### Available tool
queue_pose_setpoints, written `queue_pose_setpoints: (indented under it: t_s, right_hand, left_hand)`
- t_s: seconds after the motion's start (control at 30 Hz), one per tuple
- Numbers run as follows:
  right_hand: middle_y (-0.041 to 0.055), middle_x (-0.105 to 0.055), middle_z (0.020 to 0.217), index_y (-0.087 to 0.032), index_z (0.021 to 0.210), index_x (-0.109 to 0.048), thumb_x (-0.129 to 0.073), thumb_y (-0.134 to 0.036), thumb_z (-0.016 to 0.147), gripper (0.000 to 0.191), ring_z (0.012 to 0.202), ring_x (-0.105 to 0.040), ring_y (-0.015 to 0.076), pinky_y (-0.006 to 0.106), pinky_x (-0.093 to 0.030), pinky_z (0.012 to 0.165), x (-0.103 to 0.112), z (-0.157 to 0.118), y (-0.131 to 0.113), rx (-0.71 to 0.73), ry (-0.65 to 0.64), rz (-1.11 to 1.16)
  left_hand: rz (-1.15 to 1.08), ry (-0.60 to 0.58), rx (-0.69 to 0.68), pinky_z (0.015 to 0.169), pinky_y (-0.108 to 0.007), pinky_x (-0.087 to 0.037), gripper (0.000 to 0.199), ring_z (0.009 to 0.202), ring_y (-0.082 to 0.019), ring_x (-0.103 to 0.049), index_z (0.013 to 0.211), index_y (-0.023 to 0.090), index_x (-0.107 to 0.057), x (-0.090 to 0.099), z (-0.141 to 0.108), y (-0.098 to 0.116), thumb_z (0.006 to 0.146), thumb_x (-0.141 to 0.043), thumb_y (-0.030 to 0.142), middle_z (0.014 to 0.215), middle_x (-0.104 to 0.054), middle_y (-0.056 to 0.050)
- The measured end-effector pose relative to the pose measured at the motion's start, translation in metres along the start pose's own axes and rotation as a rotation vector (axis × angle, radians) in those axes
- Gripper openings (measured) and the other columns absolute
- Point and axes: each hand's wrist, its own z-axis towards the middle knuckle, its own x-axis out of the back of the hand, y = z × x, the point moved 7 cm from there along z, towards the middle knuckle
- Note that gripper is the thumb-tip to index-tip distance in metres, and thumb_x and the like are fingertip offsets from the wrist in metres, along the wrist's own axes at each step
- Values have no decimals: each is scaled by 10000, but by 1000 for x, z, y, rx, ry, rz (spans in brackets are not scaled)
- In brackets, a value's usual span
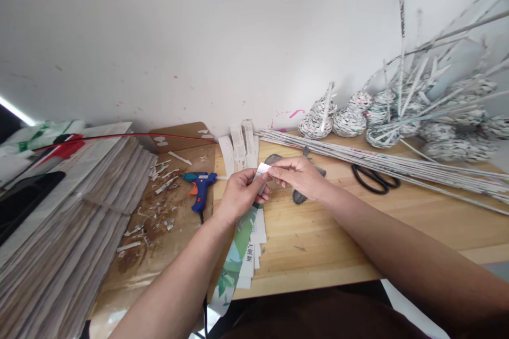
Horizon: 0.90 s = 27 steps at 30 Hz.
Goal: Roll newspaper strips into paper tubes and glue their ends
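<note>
A strip of printed paper (237, 254), green and white, hangs from my hands down over the table's front edge. My left hand (245, 190) is closed around its upper part, thumb on top. The fingers of my right hand (295, 174) pinch the strip's white top end (263, 168), close beside the left thumb. Under and behind my hands lies a pile of newspaper strips (238, 143). A grey object (299, 197), perhaps a glove, lies partly hidden behind my right hand.
A blue glue gun (202, 190) lies left of my hands, among paper scraps. Newspaper stacks (99, 201) fill the left side. Rolled paper sticks (358, 156), black-handled scissors (376, 179) and several woven paper pieces (318, 116) are at the right. A white wall (222, 37) stands behind.
</note>
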Motion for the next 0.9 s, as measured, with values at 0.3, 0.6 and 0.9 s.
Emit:
queue_pose_setpoints:
  t_s: [0.3,0.6,0.9]
  right_hand:
    - [-5,-570,625,-140,774,-701,-657,-434,813,300,559,-512,94,232,-414,524,-3,-1,-2,-39,-49,101]
    - [4,-607,694,-143,867,-735,-711,-440,775,312,573,-517,88,229,-441,527,-4,1,0,3,-65,63]
    - [17,-649,718,-163,910,-739,-653,-414,824,279,562,-534,92,229,-444,523,-3,0,1,44,-8,-11]
  left_hand:
    - [-32,0,5,460,-176,-491,375,526,-104,-632,846,133,-640,1,-1,0,810,-647,506,663,-663,-23]
    - [-51,-15,30,409,-169,-459,384,467,-100,-610,784,135,-628,2,-1,-2,809,-643,518,611,-646,-16]
    - [29,32,-13,431,-187,-482,391,484,-107,-613,810,143,-639,2,-2,2,801,-639,534,628,-651,-18]
